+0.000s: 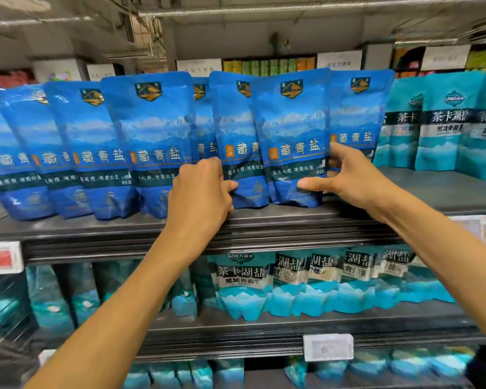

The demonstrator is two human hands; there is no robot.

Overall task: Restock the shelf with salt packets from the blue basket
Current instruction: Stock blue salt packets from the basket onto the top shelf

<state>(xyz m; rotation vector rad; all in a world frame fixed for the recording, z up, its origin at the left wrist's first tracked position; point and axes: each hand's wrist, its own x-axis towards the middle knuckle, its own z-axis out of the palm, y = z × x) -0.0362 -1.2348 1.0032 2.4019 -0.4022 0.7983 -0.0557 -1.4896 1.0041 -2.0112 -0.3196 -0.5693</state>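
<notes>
Along the upper shelf (264, 220) runs a row of dark blue salt packets (96, 153), standing on their gusseted bottoms and leaning back with each overlapping the next, probably so the printed fronts face the aisle and the soft pouches prop one another up. I count about nine across, though the one at the far 9 o'clock edge is cut off and another only peeks through a gap. Near the centre, the left hand (199, 192) curls its fingers round the lower edge of a packet (240, 153), seemingly to steady it while its neighbour is seated. Just to its 3 o'clock, the right hand (345, 175) grasps the front packet (292, 141), thumb across the face and fingers behind the side, its base touching the shelf; this looks like the pouch being squared into line. Further toward 3 o'clock stand roughly three teal packets (443, 122) of another brand, kept apart as a separate product. Down at 6 o'clock, the lower shelf (264, 327) carries more teal pouches, too crowded and blurred to count. The blue basket is not in view.
</notes>
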